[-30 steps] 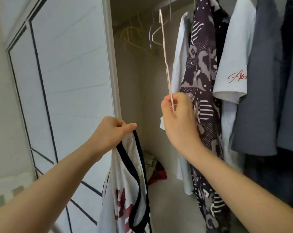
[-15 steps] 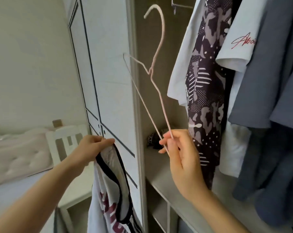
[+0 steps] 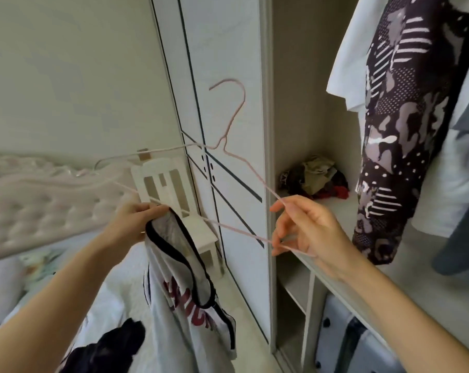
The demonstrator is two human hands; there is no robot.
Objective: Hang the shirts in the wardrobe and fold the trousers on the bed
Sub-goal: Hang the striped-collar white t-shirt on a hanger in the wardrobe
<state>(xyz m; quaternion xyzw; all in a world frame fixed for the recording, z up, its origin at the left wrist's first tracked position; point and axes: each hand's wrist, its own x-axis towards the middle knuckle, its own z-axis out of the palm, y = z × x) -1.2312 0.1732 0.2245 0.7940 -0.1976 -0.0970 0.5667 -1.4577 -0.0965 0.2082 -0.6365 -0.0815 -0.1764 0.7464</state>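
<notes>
My left hand (image 3: 132, 220) grips the black-trimmed neck of a white shirt (image 3: 184, 297) with red lettering, which hangs down from it. My right hand (image 3: 306, 228) pinches one end of a thin pink wire hanger (image 3: 229, 130), whose hook points up in front of the wardrobe door. The hanger's bottom bar runs across to my left hand and its far arm reaches left over the bed. Inside the open wardrobe (image 3: 268, 109) hang a dark patterned shirt (image 3: 397, 125) and a white shirt (image 3: 349, 65).
A white chair (image 3: 171, 189) stands against the wardrobe door (image 3: 222, 63). The bed (image 3: 39, 200) with a tufted headboard lies at left, dark clothing (image 3: 106, 348) on it. Crumpled clothes (image 3: 315, 177) sit on the wardrobe shelf. Grey garments (image 3: 467, 184) hang at far right.
My right hand took the pink hanger off the rail, brought it down and left, and tilted it flatter toward the white shirt. My view swung down toward the bed.
</notes>
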